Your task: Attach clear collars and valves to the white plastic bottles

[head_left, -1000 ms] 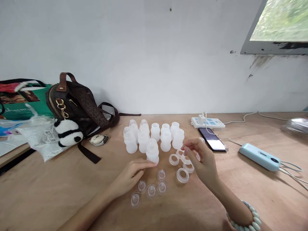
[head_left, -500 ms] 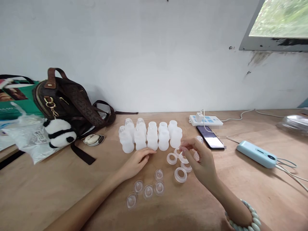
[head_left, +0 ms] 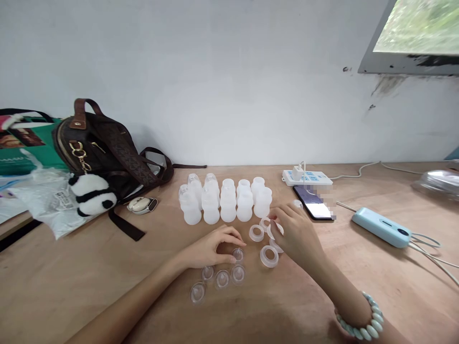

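Note:
Several frosted white bottles point(head_left: 228, 203) stand in two rows on the wooden table; the left ones have clear domed tops. My left hand point(head_left: 217, 246) has its thumb and fingers apart around a clear dome-shaped piece point(head_left: 237, 255), the rearmost of several in front of the bottles. To the right lie several translucent white rings point(head_left: 268, 256). My right hand point(head_left: 292, 229) is over this group, fingertips at a ring point(head_left: 275, 231) near its thumb; whether it grips the ring is hard to tell. Part of the group is hidden under that hand.
At the left are a brown backpack point(head_left: 107, 148) with a panda charm point(head_left: 92, 195), a plastic bag point(head_left: 53, 200) and a watch point(head_left: 152, 205). A power strip point(head_left: 307, 177), a phone point(head_left: 313, 203) and a light-blue device point(head_left: 381, 227) with cables lie at the right.
My left hand has moved right and toward the domed pieces, and its fingers have spread. My right hand has turned palm-down and shifted slightly left over the rings.

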Demonstrator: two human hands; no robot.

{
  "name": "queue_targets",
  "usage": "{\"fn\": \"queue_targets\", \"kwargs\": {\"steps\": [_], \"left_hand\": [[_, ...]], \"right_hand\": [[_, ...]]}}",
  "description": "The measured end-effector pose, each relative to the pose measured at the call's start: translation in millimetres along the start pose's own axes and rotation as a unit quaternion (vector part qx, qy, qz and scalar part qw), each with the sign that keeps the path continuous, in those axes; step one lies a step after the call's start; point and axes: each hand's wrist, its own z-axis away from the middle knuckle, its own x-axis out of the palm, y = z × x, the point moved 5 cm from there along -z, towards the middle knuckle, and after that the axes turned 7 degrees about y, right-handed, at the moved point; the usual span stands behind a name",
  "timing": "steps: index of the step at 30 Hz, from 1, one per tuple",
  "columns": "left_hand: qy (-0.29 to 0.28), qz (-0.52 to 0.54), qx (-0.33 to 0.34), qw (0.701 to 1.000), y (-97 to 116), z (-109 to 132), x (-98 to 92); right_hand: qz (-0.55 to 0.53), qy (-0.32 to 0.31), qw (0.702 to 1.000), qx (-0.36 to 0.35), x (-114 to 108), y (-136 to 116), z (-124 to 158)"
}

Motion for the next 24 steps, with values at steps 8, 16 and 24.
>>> {"fn": "queue_targets", "kwargs": {"steps": [8, 16, 24], "left_hand": [[0.053, 0.049, 0.006, 0.997, -10.7, -2.8, 5.1], [0.098, 0.014, 0.0, 0.995, -14.9, -3.0, 8.7], [0.101, 0.008, -0.012, 0.995, -17.2, -2.3, 4.2]], "right_hand": [[0.16, -0.108, 0.98, -0.05, 18.5, 7.0, 7.3], [-0.258, -0.049, 0.963, -0.06, 7.3, -32.7, 8.1], [-0.197, -0.182, 0.962, -0.058, 41.5, -44.0, 17.9]]}}
